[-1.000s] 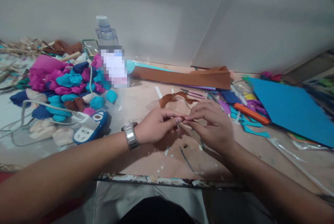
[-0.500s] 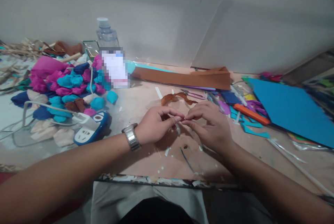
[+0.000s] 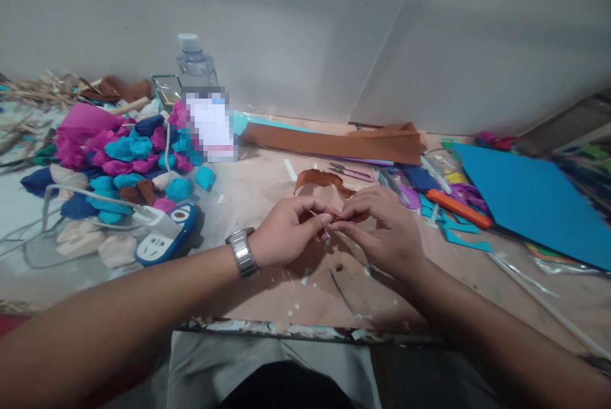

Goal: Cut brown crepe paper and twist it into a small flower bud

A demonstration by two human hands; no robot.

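Note:
My left hand (image 3: 294, 231), with a metal watch (image 3: 242, 252) on its wrist, pinches one end of a crinkled brown paper strip. My right hand (image 3: 389, 228) grips the same brown paper strip (image 3: 329, 179) between thumb and forefinger, close to the left fingertips. The strip loops up behind the hands onto the table, and part of it is hidden by the right fingers. A small pale piece hangs below the left fingertips. Pink-handled snips (image 3: 353, 172) lie just beyond the right hand.
Crumpled coloured paper pieces (image 3: 128, 145), a blue power socket (image 3: 169, 237) and a propped phone (image 3: 210, 126) stand left, with a bottle (image 3: 195, 65) behind. Folded brown paper (image 3: 329, 144) lies at the back. An orange cutter (image 3: 459, 208) and blue sheet (image 3: 534, 202) are right.
The loop of brown strip behind my hands has shifted slightly, and more brown shows between the right fingers. Both hands stay nearly in place, fingertips still together.

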